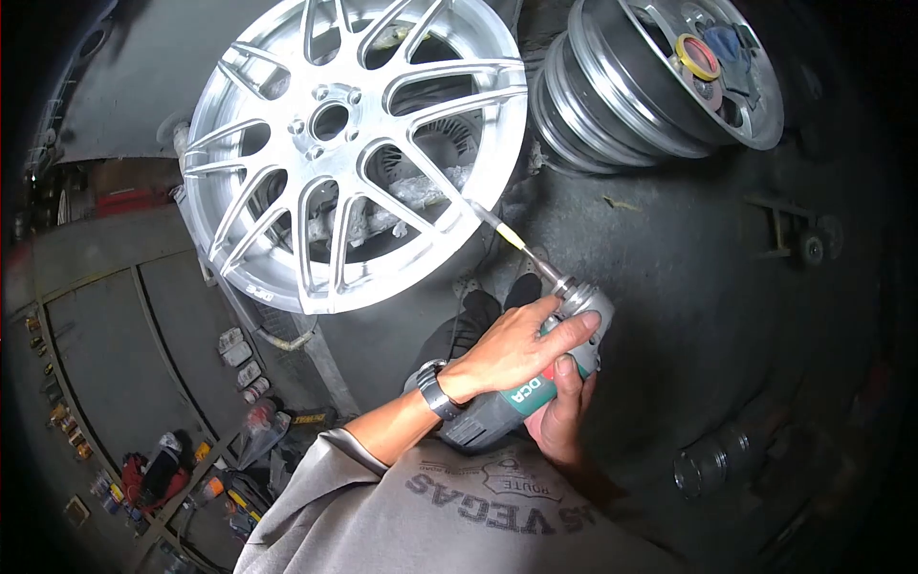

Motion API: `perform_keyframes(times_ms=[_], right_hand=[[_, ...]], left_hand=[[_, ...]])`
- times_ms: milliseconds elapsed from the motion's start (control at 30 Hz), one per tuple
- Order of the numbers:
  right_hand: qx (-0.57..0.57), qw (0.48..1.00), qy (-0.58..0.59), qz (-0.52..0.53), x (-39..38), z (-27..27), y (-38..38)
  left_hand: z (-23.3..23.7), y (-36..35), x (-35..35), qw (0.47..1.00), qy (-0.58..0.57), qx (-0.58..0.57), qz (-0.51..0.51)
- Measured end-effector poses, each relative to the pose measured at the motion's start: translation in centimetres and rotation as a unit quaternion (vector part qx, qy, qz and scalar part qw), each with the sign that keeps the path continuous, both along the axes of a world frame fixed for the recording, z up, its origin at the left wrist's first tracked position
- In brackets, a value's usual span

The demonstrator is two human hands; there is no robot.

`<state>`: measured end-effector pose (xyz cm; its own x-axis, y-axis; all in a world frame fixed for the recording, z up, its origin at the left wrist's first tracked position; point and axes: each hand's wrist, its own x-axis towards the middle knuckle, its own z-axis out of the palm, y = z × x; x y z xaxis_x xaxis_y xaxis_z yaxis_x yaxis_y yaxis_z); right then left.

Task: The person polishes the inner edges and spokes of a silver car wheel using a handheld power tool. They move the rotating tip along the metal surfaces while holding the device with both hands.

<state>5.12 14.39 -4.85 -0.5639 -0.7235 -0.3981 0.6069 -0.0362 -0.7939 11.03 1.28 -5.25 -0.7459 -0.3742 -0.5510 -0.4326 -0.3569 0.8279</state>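
Observation:
Both hands are wrapped round a green and grey die grinder (529, 394) marked DCA, which I hold in front of my body. My left hand (512, 344), with a dark watch on its wrist, lies over the top, thumb and fingers near the metal head. From below and the right, my right hand (566, 411) grips the body, its palm partly hidden. A long thin bit with a yellow band (510, 235) points up and left from the tool. Its tip overlaps the lower right rim of a bright silver multi-spoke alloy wheel (359, 124).
A wrapped support shows through the spokes under the wheel. Stacked wheels (612, 86) stand at upper right, with a yellow tape roll (697, 57) on top. Tools and bottles crowd the lower left, near a red bag (158, 478). A wheeled dolly (794, 230) sits right; a clear jar (712, 461) lies lower right.

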Motion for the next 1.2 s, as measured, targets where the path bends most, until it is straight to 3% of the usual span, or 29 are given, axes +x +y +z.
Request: perform_keyframes(times_ms=[200,267,367,467,567,667,833,933,1200], right_hand=[[0.037,0.997,-0.066,0.001,-1.6,-1.7,-0.6],[0.061,0.991,-0.1,0.062,-2.6,-2.4,-0.2],[0.093,0.985,-0.117,0.084,-2.6,0.1,-0.7],[0.047,0.99,-0.046,0.129,-3.0,-1.6,1.0],[-0.012,0.989,-0.127,0.069,-3.0,-1.4,0.4],[0.047,0.989,-0.065,0.128,-3.9,-1.2,-0.1],[0.038,0.985,-0.088,0.144,-5.9,-2.2,-0.4],[0.036,0.985,-0.07,0.154,-5.8,-1.8,-0.1],[0.082,0.979,-0.082,0.167,-7.8,-3.3,0.9]], left_hand=[[-0.1,-1.4,-1.8,1.0,0.01,-0.019,0.013],[-0.9,-1.2,-2.6,0.996,0.049,-0.075,0.006],[0.1,-0.9,-2.5,0.999,-0.001,-0.04,0.008],[1.0,0.1,-1.8,0.999,-0.015,-0.033,0.035],[0.8,0.4,-1.9,0.998,-0.02,-0.01,0.056],[0.5,0.0,-2.8,0.998,-0.039,-0.011,0.048],[-1.3,-0.3,-4.7,0.994,0.017,-0.055,0.091],[0.6,0.1,-4.0,0.995,-0.02,-0.016,0.094],[-0.1,0.0,-5.1,0.994,-0.041,-0.011,0.1]])
